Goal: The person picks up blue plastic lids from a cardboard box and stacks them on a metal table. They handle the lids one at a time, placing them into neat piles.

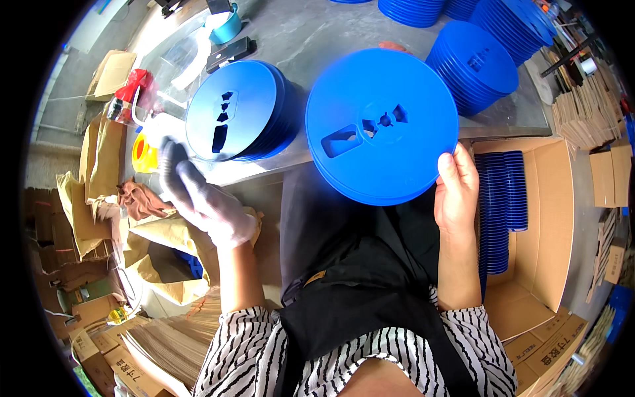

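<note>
My bare right hand (458, 192) pinches the lower right rim of a blue plastic reel (397, 155), thumb on the upper face. The reel is held above my lap at the table's front edge, its slotted hub facing up. My left hand (208, 202) wears a pale glove with grey fingers. It is smeared by motion, but its fingers look stretched out, with nothing seen in them. It hovers left of a stack of blue reels (248, 106) near the table edge, apart from the reel in my right hand.
More blue reel stacks (473, 69) stand on the grey table (291, 40) at the far right. An open carton (542, 225) at my right holds rows of reels. A paper sack (175, 291) and flat cardboard (169, 337) lie left. A teal tape roll (226, 28) sits far left.
</note>
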`<control>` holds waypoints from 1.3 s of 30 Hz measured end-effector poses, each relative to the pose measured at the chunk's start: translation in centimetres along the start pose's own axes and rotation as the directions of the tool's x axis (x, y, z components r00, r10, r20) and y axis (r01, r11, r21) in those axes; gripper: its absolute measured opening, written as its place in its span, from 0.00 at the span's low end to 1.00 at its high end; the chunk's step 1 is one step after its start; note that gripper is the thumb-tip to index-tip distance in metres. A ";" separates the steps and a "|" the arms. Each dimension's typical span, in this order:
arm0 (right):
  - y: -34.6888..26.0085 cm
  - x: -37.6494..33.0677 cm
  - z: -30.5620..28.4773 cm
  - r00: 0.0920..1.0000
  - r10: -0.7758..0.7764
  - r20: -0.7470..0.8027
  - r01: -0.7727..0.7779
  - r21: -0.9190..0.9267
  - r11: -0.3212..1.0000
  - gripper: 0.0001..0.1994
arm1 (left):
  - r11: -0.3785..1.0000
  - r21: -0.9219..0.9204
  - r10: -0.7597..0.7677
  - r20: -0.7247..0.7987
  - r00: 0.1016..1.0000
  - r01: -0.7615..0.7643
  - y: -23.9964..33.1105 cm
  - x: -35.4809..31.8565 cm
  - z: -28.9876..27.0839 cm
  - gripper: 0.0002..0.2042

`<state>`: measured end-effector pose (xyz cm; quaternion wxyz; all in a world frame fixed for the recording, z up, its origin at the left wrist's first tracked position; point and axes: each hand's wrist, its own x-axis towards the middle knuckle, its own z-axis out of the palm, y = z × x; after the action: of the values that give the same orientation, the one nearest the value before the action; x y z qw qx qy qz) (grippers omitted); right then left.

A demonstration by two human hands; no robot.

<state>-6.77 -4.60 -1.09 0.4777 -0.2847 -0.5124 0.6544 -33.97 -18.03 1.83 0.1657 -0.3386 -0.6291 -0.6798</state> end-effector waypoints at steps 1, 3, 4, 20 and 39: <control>-0.2 0.0 0.2 1.000 -0.012 -0.006 0.012 0.010 1.000 0.14 | 0.993 -0.112 -0.027 0.093 0.995 0.037 0.8 -1.2 0.3 0.21; -0.8 0.1 1.0 0.999 -0.036 -0.004 0.036 0.038 0.999 0.14 | 0.964 -0.234 -0.066 0.264 0.962 0.130 1.8 -2.8 0.7 0.21; -0.9 0.2 1.0 0.999 -0.042 0.015 0.042 0.034 0.999 0.14 | 0.959 -0.224 -0.081 0.360 0.929 0.171 2.3 -3.4 1.0 0.22; -1.4 -0.3 0.6 0.997 -0.022 0.078 0.027 -0.065 0.998 0.12 | 0.418 -0.499 -0.479 0.589 0.650 0.760 3.1 -6.0 5.1 0.17; -1.9 -0.1 0.8 0.956 0.109 0.272 -0.087 -0.093 0.992 0.16 | 0.734 -0.517 -0.545 -0.064 0.836 0.439 1.2 2.9 0.3 0.21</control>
<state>-6.80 -5.04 0.94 0.3565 -0.2344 -0.5850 0.6897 -35.21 -17.39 4.60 -0.0452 -0.1150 -0.4852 -0.8657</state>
